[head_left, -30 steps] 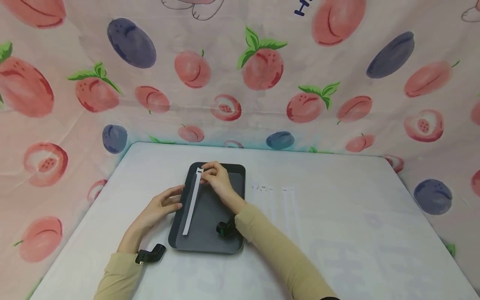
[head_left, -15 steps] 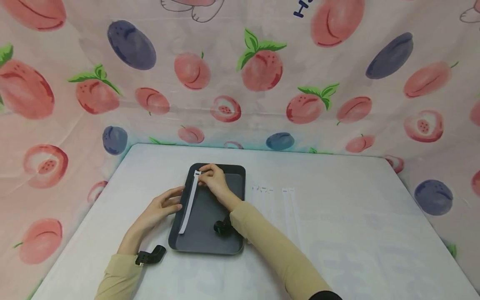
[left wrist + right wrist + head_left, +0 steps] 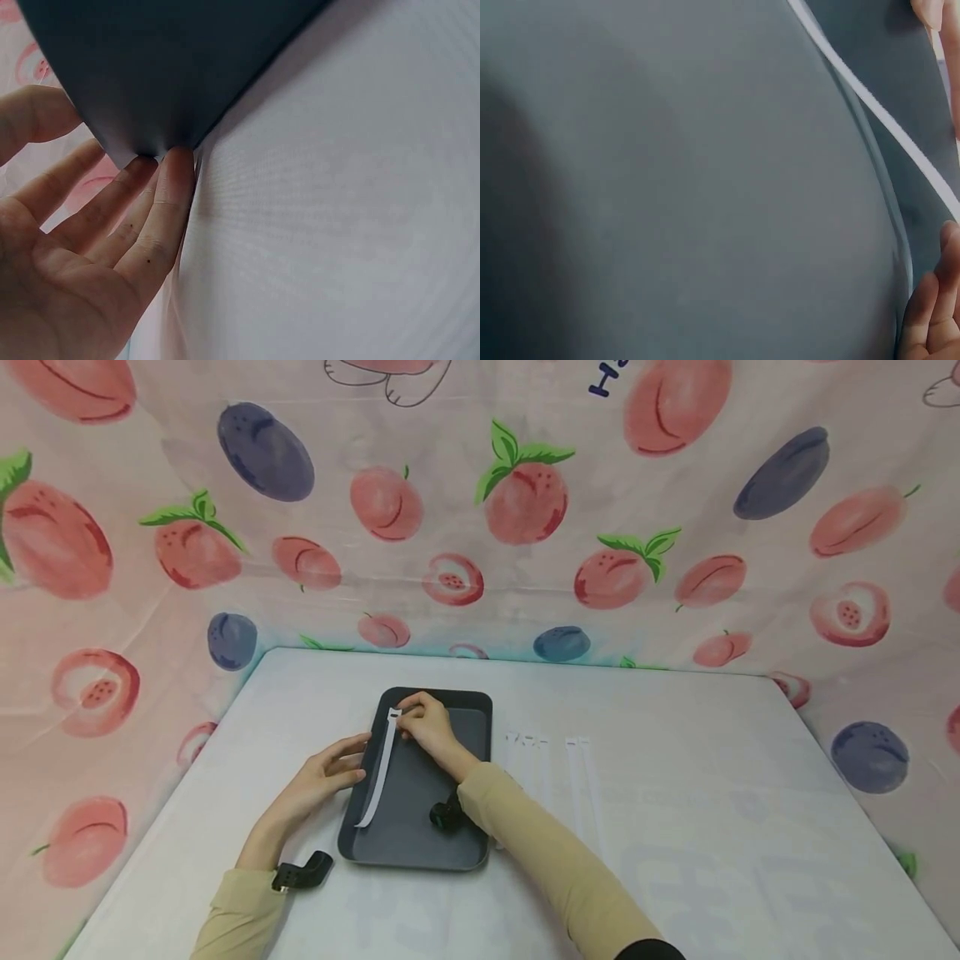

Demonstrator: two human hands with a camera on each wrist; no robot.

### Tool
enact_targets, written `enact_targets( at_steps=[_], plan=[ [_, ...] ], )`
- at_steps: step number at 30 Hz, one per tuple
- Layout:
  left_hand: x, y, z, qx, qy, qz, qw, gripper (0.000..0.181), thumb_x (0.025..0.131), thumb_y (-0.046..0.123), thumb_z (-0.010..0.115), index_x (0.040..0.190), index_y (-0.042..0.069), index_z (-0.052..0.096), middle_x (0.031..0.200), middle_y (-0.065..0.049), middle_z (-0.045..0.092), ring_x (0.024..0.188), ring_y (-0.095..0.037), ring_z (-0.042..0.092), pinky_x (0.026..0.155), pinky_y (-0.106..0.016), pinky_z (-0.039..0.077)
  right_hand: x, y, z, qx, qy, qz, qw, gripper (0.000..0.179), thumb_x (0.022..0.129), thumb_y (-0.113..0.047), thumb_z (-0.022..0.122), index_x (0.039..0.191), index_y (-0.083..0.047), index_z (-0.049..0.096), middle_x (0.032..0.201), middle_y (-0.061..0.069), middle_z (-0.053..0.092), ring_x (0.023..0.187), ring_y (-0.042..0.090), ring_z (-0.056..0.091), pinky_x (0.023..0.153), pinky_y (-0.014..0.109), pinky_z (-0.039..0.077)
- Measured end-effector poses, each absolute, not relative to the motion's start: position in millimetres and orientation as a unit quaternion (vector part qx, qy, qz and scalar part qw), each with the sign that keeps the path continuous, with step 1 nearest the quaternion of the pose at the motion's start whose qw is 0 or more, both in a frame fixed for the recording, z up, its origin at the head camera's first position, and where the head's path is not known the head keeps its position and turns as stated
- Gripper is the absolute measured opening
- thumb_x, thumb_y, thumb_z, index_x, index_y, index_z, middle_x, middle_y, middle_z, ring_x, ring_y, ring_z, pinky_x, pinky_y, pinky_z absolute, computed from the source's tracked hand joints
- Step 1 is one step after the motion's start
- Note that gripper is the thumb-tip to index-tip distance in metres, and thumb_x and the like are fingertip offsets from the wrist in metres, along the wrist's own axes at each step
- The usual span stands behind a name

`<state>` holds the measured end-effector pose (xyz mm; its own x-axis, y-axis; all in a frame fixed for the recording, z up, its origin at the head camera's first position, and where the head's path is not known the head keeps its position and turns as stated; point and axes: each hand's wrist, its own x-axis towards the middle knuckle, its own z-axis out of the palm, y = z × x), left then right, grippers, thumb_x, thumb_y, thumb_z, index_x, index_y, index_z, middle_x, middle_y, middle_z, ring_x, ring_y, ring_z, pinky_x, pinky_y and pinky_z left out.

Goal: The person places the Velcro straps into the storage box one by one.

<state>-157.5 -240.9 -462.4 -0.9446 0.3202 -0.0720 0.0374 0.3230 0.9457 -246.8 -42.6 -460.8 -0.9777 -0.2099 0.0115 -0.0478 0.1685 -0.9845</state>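
A dark grey tray (image 3: pixel 438 777) lies on the white table. Near its left side is a white cable tie (image 3: pixel 384 760), a flat strap with a slotted head at the far end. My right hand (image 3: pixel 431 727) pinches that head between thumb and fingers. The tie's near end bends toward the tray's left wall. In the right wrist view the cable tie (image 3: pixel 900 135) crosses the tray's edge, close to the right hand's fingers (image 3: pixel 949 255). My left hand (image 3: pixel 318 777) rests against the tray's left side; in the left wrist view its extended fingers (image 3: pixel 169 202) touch the outer wall.
Several more white cable ties (image 3: pixel 573 777) lie lengthwise on the table (image 3: pixel 712 760) right of the tray, partly behind the right sleeve (image 3: pixel 547 852). A fruit-printed cloth (image 3: pixel 450 510) hangs at the back and sides.
My right hand has shifted slightly left and toward me with the cable tie. The tie's near end has moved left and now curves. The left hand has stayed at the tray.
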Motion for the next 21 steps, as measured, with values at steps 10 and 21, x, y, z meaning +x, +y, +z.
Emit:
enact_targets(
  at_steps=[10,21],
  plan=[
    [-157.5,-241.1,-462.7,0.114,0.805,0.569,0.124,0.06,0.095,0.019,0.06,0.15,0.015,0.034,0.15,-0.023,0.037,0.135,-0.043,0.042,0.097,-0.027,0.045,-244.9,-42.5,-460.3,-0.09,0.779,-0.618,0.057,0.017,0.088,0.0,0.064,0.105,-0.002,0.064,0.084,0.023,0.072,0.059,0.032,0.064,0.053,0.026,0.051],
    [-158.5,-241.7,-463.9,0.11,0.806,0.569,0.123,0.059,0.095,0.02,0.06,0.149,0.016,0.035,0.15,-0.023,0.037,0.135,-0.043,0.042,0.097,-0.027,0.045,-245.6,-41.3,-462.3,-0.093,0.781,-0.615,0.059,0.017,0.089,-0.001,0.063,0.106,-0.003,0.064,0.086,0.021,0.072,0.053,0.017,0.061,0.053,0.022,0.049]
  ],
)
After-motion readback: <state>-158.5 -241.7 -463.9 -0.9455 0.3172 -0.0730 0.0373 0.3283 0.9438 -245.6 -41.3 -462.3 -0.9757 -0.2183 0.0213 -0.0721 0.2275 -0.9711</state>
